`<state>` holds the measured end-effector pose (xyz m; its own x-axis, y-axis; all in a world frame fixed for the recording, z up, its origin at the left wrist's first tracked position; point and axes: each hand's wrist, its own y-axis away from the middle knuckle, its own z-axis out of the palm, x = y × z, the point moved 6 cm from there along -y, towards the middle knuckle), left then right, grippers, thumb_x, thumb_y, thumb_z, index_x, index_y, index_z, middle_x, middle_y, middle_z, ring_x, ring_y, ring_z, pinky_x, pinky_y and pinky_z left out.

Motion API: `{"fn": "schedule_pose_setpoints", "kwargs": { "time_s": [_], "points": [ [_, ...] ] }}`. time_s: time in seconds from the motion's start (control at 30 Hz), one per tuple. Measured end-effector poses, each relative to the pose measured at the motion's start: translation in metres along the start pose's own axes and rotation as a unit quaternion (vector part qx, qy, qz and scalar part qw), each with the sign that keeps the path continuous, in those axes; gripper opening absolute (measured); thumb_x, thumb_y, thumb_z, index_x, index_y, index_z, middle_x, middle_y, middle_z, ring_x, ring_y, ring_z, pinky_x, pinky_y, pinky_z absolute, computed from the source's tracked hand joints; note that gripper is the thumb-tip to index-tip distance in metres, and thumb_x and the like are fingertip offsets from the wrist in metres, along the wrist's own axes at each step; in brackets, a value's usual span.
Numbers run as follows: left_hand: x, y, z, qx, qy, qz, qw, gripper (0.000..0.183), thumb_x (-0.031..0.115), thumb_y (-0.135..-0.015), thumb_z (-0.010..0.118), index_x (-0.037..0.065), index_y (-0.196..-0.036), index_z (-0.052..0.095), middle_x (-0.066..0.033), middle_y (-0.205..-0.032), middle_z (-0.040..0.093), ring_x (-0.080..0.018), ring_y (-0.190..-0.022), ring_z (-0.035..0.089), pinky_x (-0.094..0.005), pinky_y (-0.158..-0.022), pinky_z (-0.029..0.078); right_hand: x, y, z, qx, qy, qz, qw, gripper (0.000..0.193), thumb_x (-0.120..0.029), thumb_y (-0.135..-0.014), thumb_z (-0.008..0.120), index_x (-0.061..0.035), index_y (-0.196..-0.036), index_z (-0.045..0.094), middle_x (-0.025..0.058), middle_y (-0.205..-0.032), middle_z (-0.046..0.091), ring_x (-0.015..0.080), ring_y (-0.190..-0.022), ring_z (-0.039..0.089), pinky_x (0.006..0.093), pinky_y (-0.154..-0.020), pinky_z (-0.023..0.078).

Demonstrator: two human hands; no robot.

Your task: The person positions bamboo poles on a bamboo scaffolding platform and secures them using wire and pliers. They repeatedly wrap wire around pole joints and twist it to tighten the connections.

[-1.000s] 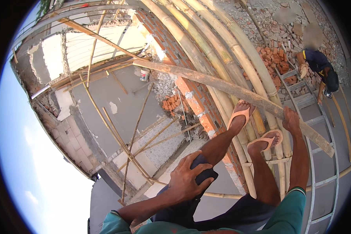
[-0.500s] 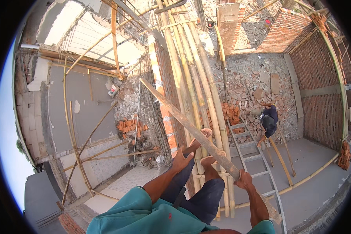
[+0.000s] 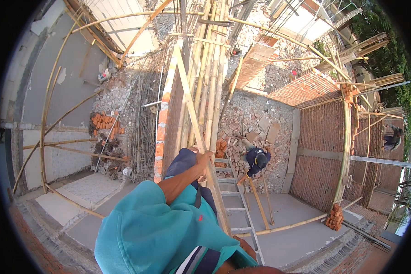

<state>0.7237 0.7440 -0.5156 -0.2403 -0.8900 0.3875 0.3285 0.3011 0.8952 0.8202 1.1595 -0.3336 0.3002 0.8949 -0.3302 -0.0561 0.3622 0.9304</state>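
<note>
Left fingers (image 3: 206,157) around the long wooden plank (image 3: 188,93), near mid-length.

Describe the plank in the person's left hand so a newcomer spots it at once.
Start at the long bamboo poles running down from the top middle. Slanting across them is the plank, gripped by the left hand, its lower part beside the ladder. Unlike the round poles, it is flat and straight-edged.
</note>
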Motion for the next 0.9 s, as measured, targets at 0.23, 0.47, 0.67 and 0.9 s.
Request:
{"fn": "schedule_pose_setpoints", "kwargs": {
  "time_s": [0.23,0.47,0.67,0.9],
  "points": [
    [0.041,0.101,0.096,-0.286,0.085,0.077,0.951,0.029,0.024,-0.089,0.077,0.009,-0.108,0.061,-0.0031,-0.080,0.060,-0.0170,-0.065,0.061,-0.0408,-0.061,0.055,-0.024,0.016,-0.022,0.070,-0.012,-0.025,0.997,0.084,-0.032,-0.080,0.080,-0.0036,-0.149,0.041,0.0170,-0.126,0.058,0.0314,-0.125,0.055,0.0474,-0.103,0.047],
    [0.096,0.169,0.107,-0.342,-0.008,0.082,0.936,0.057,0.041,-0.093,0.075,0.006,-0.135,0.057,-0.0088,-0.106,0.064,-0.0190,-0.097,0.064,-0.0401,-0.083,0.058,-0.023,0.020,-0.049,0.185,-0.180,-0.063,0.964,0.085,-0.039,-0.085,0.073,-0.0039,-0.152,0.035,0.0188,-0.134,0.049,0.0337,-0.131,0.049,0.0516,-0.106,0.044],
    [0.103,0.163,0.058,-0.159,0.017,0.093,0.983,0.079,0.061,-0.079,0.082,-0.001,-0.122,0.061,-0.0159,-0.114,0.068,-0.0252,-0.108,0.065,-0.0458,-0.089,0.055,-0.018,0.018,-0.087,0.311,-0.491,-0.178,0.794,0.086,-0.045,-0.089,0.067,-0.0043,-0.155,0.029,0.0203,-0.141,0.042,0.0356,-0.136,0.043,0.0553,-0.109,0.042],
    [0.088,0.117,0.008,-0.117,0.201,0.072,0.970,0.114,0.079,-0.071,0.075,0.012,-0.156,0.039,-0.0174,-0.150,0.046,-0.0394,-0.135,0.046,-0.0636,-0.111,0.036,-0.013,0.015,-0.120,0.395,-0.672,-0.320,0.538,0.088,-0.053,-0.094,0.061,-0.0046,-0.158,0.022,0.0221,-0.149,0.033,0.0379,-0.142,0.037,0.0595,-0.112,0.040]
  ]
}}
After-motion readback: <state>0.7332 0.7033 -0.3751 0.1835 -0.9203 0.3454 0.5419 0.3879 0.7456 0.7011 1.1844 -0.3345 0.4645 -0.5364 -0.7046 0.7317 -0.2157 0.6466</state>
